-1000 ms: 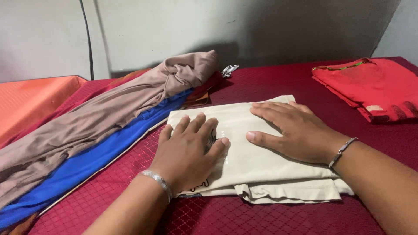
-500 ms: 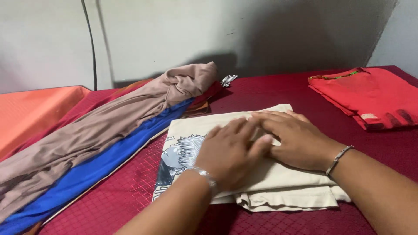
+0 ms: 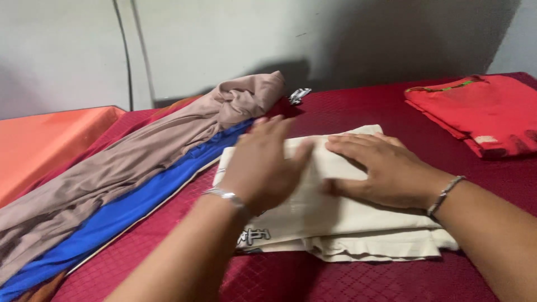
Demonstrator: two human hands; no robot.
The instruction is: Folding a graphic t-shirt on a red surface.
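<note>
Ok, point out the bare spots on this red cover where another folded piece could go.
One bare patch of red cover lies between the cream folded shirt and the red folded garment. Another runs along the near edge, below the cream shirt. The left is crowded: brown cloth and blue cloth.

Folded shirt (image 3: 335, 218) lay on the bedspread (image 3: 347, 112), both hands on top of it: left hand (image 3: 263, 168) toward its left end, right hand (image 3: 380, 168) just beside, to the right. Heap of loose garments (image 3: 140, 162) stretched along the shirt's left. Second folded garment (image 3: 481, 112) sat well apart, behind and right.
</note>
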